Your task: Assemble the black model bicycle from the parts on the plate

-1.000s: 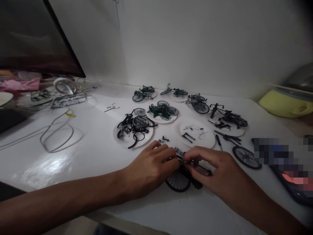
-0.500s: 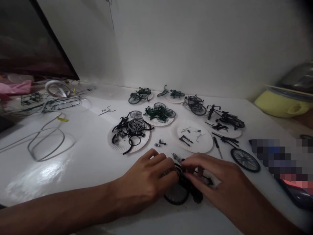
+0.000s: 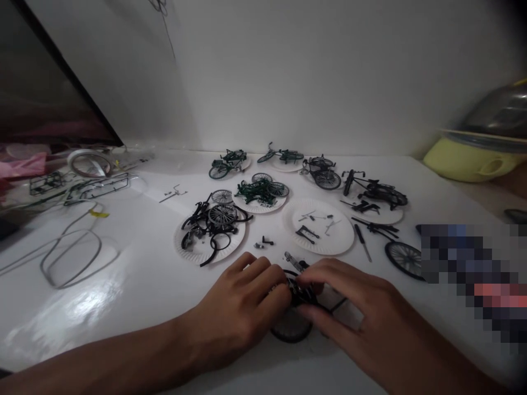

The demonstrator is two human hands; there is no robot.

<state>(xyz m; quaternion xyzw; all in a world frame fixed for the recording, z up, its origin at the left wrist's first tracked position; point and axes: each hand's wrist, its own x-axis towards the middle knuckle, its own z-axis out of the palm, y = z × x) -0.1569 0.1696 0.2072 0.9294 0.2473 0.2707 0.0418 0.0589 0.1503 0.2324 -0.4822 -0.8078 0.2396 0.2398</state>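
A partly assembled black miniature bicycle [image 3: 293, 328] is between my hands at the front of the white table, its spoked wheel showing below my fingers. My left hand [image 3: 249, 299] is closed round the wheel side, the fingertips hidden behind the knuckles. From the other side my right hand [image 3: 362, 299] pinches the dark frame between thumb and fingers. A silvery part [image 3: 293, 259] sticks up just beyond the fingers, and a thin dark rod points right beneath my right palm. Small crank-like pieces [image 3: 267, 241] lie a little farther back.
Paper plates carry black bicycle parts [image 3: 222, 215], green parts [image 3: 257, 190] and small grey pieces [image 3: 317, 218]. More miniature bicycles [image 3: 321, 171] stand behind. A screwdriver [image 3: 362, 241] and loose wheel [image 3: 405, 260] lie right. A grey cable [image 3: 96, 252] loops at left; a yellow pot [image 3: 465, 163] stands far right.
The view has shifted slightly. My right thumb and fingers have changed their place on the bicycle, and the thick black part seen below them before is now hidden. My left hand keeps its hold.
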